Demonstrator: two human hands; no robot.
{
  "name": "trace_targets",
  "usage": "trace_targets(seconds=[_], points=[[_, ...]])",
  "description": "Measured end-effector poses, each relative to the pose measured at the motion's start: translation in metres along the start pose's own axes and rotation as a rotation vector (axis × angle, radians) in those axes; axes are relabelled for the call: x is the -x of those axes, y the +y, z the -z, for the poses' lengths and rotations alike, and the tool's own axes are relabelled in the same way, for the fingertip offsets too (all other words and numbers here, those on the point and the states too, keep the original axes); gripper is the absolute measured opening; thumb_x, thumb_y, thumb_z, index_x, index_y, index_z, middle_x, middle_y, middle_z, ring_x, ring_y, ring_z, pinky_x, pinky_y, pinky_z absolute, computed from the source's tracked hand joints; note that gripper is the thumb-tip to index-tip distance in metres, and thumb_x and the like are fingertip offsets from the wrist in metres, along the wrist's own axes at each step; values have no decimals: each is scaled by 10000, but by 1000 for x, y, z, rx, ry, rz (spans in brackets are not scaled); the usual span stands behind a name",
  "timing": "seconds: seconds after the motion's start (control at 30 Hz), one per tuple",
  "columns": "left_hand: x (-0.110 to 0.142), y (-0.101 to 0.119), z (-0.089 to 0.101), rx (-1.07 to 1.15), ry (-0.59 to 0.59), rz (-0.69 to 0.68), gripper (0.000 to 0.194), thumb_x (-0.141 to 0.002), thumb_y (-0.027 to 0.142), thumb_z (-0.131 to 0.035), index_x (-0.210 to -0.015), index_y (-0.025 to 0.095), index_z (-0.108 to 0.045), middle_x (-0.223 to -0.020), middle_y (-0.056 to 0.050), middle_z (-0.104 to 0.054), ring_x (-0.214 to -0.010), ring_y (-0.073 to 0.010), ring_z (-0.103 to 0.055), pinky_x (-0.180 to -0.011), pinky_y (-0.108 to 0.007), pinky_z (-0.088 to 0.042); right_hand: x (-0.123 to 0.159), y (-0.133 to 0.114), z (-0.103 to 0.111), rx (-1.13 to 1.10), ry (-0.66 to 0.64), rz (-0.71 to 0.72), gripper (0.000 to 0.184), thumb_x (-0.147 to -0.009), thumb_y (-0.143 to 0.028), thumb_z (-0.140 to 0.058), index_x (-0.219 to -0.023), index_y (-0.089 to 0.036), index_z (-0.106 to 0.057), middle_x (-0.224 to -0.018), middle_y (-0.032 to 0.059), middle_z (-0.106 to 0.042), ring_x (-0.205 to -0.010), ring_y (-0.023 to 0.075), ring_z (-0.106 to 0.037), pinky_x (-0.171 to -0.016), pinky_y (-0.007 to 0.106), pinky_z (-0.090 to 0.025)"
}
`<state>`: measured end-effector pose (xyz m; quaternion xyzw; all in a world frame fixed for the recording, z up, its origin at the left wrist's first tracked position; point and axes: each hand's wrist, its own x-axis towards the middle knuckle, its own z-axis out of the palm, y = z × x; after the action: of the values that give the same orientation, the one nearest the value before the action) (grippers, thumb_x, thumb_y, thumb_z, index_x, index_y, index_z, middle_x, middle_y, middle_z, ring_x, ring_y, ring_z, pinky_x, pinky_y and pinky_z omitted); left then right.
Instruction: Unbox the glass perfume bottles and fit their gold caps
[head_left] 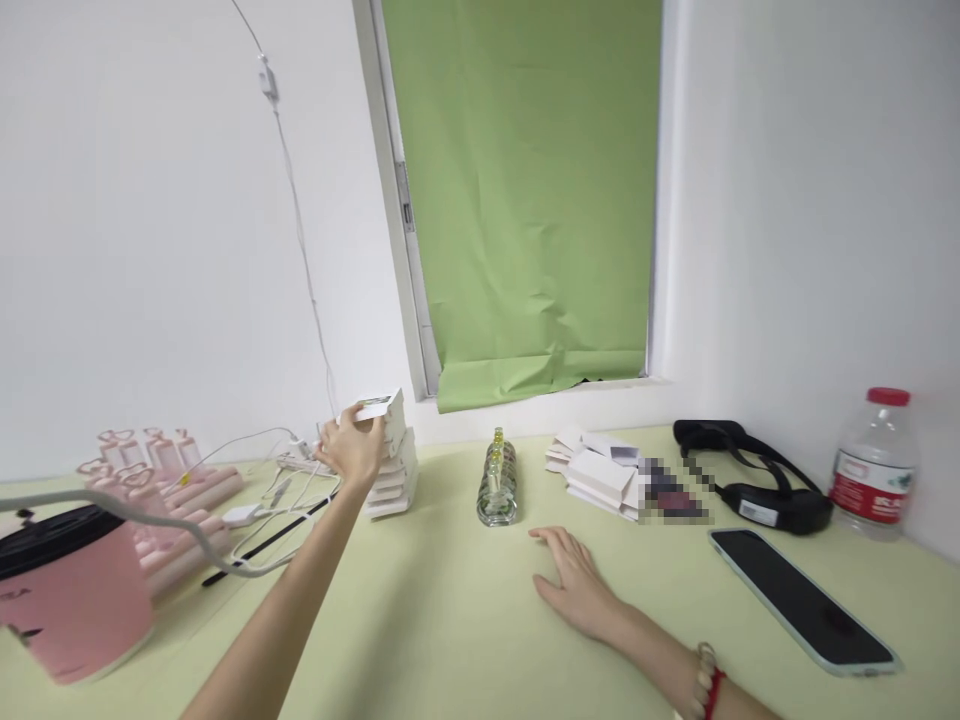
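My left hand (351,445) is at the top of a stack of small white boxes (394,475), its thumb and fingers closed around the uppermost white box (384,405). Part of that box is hidden behind the hand. To the right of the stack, a row of small clear glass bottles (498,498) with yellowish tops runs away from me. Just right of the bottles, my right hand (577,585) hovers over or rests on the table, empty, thumb and fingers apart. Beyond it lies a loose pile of white cardboard boxes (600,475), some of them flattened-looking.
On the left stand a pink cup (75,600) with a black lid, pink tube-like items (187,490) and tangled white cables (300,500). To the right are a phone (802,600), a black strapped device (772,505) and a plastic bottle (874,470). A green sheet (532,200) covers the window.
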<state>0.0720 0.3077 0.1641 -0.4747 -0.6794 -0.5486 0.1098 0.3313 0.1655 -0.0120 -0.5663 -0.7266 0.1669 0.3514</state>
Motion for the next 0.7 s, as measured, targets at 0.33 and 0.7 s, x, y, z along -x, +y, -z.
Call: trace_targets(seconds=[0.33, 0.7], points=[[36, 19, 15, 579, 237, -440, 252, -865, 295, -372, -995, 180, -555, -1100, -79, -543, -1050, -182, -489, -862, -303, -370, 2, -2, 3, 21, -9, 30, 434, -749, -241, -452, -1183, -231, -442, -1188, 56, -476, -1139, 199, -407, -992, 364, -271], [160, -1, 20, 687, -693, -359, 291, -845, 409, -383, -765, 185, -550, -647, 16, -514, -585, -106, -475, -510, -190, -382, -9, 0, -3, -436, 359, 45, 950, -564, -302, -723, -1348, -251, -191, -1318, 101, -375, -1216, 243, -372, -1001, 407, -321]])
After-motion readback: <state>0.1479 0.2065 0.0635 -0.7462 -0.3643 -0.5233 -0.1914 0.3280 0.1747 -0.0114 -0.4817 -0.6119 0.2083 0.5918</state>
